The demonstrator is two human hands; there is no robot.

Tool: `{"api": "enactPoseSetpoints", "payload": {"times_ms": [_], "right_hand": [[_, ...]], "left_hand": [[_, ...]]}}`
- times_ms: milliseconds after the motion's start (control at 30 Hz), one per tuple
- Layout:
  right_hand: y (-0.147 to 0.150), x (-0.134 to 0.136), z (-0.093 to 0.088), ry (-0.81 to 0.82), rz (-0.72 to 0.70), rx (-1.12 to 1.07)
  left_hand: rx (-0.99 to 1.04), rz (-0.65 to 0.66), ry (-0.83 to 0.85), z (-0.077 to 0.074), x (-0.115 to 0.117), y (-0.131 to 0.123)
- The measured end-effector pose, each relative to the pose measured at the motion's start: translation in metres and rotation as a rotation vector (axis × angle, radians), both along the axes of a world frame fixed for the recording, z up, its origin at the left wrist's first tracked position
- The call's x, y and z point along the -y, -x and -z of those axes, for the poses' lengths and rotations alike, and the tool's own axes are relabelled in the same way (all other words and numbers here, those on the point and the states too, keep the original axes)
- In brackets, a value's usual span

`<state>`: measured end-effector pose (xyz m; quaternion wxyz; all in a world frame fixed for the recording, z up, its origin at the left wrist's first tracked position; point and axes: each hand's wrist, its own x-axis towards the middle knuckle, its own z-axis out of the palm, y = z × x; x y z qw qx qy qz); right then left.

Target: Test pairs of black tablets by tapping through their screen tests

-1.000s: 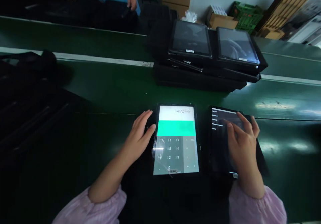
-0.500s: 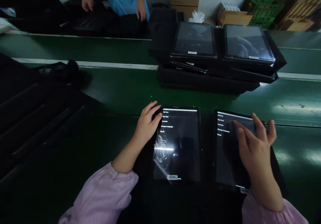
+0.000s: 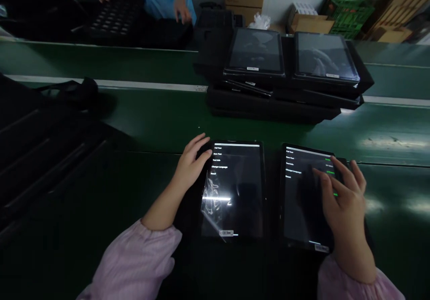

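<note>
Along the near edge of the green surface (image 3: 157, 121), our open left fingers (image 3: 198, 147) lie beside the top corner of one tablet (image 3: 233, 192); our spread right fingers (image 3: 342, 170) lie over a second tablet (image 3: 298, 201).

Pale pink sleeves (image 3: 132, 264), gathered cuffs (image 3: 157, 230); left hand (image 3: 190, 168), right hand (image 3: 342, 206) bare.

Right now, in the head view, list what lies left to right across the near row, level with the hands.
Black case, left hand, tablet showing a menu, second tablet showing a menu, green conveyor belt.

Tablet (image 3: 231, 188) menu reads "Full Test", "Test Info", "Change Language", "Reset".
</note>
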<state>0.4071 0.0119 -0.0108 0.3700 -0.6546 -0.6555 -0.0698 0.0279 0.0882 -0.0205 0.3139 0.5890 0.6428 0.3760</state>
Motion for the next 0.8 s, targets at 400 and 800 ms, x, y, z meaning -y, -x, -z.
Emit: {"api": "enactPoseSetpoints", "payload": {"times_ms": [400, 800], "right_hand": [[0.01, 0.002, -0.006, 0.122, -0.125, 0.049], [0.005, 0.005, -0.02, 0.127, -0.017, -0.093]], "left_hand": [[-0.09, 0.099, -0.037, 0.011, 0.006, 0.014], [-0.108, 0.229, 0.017, 0.004, 0.006, 0.012]]}}
